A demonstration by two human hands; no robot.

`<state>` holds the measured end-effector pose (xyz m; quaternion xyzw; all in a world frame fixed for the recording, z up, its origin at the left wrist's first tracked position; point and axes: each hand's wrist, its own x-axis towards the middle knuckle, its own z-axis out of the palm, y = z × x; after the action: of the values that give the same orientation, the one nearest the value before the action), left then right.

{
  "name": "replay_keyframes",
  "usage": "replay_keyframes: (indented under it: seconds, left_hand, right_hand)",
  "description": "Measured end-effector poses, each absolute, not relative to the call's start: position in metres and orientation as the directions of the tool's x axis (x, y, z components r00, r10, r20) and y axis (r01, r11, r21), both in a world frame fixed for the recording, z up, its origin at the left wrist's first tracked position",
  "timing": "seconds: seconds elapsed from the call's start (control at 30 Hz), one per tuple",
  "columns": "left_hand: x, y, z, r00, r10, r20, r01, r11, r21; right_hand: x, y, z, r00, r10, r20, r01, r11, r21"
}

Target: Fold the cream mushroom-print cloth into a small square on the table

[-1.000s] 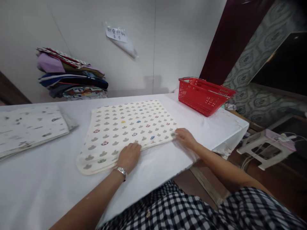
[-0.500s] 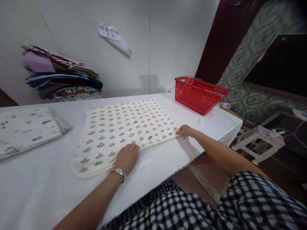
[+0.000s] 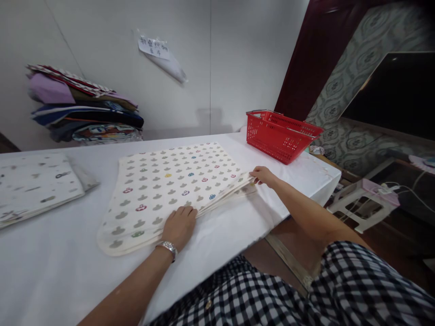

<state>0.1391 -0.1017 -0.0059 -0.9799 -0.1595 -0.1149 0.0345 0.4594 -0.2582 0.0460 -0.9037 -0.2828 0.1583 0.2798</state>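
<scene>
A cream cloth [image 3: 176,181] printed with grey mushrooms and a few coloured ones lies folded in layers in the middle of the table. At its near edge, my left hand [image 3: 179,226] rests with the fingers flat over the fabric; the thumb is hidden and a silver watch is on the wrist. The near right corner is pinched between the fingers of my right hand [image 3: 263,175], which holds upper layers slightly raised. Below that corner, a lower layer still lies on the white tablecloth.
Another folded white patterned cloth [image 3: 41,181] lies at the left. A stack of folded fabrics [image 3: 88,108] stands at the back left against the wall. The red basket [image 3: 282,138] sits at the back right. Beyond the table's right edge is a plastic stool [image 3: 367,199].
My right hand has lifted the near right corner of the cloth a little, separating its layers there. My left hand remains at the same spot on the near edge.
</scene>
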Motion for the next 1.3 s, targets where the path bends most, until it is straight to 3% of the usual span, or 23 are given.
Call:
replay_keyframes:
  seconds: [0.27,0.43,0.57,0.7,0.8,0.9,1.03,1.3]
  left_hand:
    - [0.138,-0.102,-0.007,0.923,0.299,0.242,0.32,-0.946,-0.051]
    - [0.139,-0.104,-0.006,0.92,0.311,0.239,0.327,-0.945,-0.029]
    - [0.14,-0.105,0.0,0.921,0.336,0.197,0.345,-0.939,-0.012]
    - [0.137,-0.106,0.005,0.903,0.338,0.265,0.354,-0.935,-0.015]
    - [0.134,-0.108,0.008,0.913,0.312,0.263,0.331,-0.943,-0.027]
    - [0.134,-0.109,0.008,0.939,0.281,0.198,0.291,-0.956,-0.023]
    - [0.133,-0.111,0.005,0.943,0.276,0.186,0.286,-0.958,-0.028]
    - [0.127,-0.114,-0.002,0.966,0.212,0.15,0.215,-0.977,0.002]
  right_hand:
    - [0.455,-0.262,0.02,0.783,0.601,-0.164,0.528,-0.78,-0.336]
    - [0.455,-0.267,0.015,0.826,0.534,-0.177,0.484,-0.835,-0.262]
    - [0.452,-0.267,0.015,0.837,0.515,-0.184,0.445,-0.838,-0.317]
    - [0.452,-0.277,0.023,0.813,0.548,-0.196,0.411,-0.779,-0.474]
    - [0.456,-0.29,0.029,0.785,0.564,-0.256,0.27,-0.683,-0.678]
    - [0.457,-0.3,0.03,0.76,0.557,-0.336,0.123,-0.63,-0.767]
    - [0.453,-0.306,0.026,0.781,0.547,-0.302,0.164,-0.646,-0.745]
    - [0.452,-0.313,0.003,0.741,0.579,-0.34,0.364,-0.772,-0.522]
